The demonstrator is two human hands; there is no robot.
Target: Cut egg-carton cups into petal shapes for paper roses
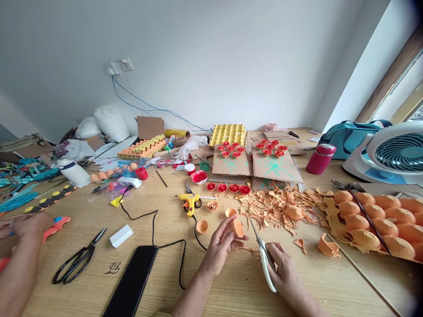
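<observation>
My left hand [218, 247] is closed, pinching a small orange egg-carton cup [238, 228] between thumb and fingers. In my right hand [284, 268] is a pair of scissors with white handles [265, 264], its blades pointing up and away, a little right of the cup. Behind the held piece lies another orange cup [230, 213], and a third cup [202, 226] stands to the left. Farther back is an orange paper rose [212, 205] beside a row of red roses [234, 188]. Orange carton scraps [277, 204] are heaped beyond the scissors.
A yellow glue gun [188, 202] stands left of the roses, its cord running forward. Black scissors [77, 259] and a phone [132, 281] lie left. Another person's hand [33, 224] works at far left. An orange egg tray [380, 215] and a fan [390, 154] occupy the right.
</observation>
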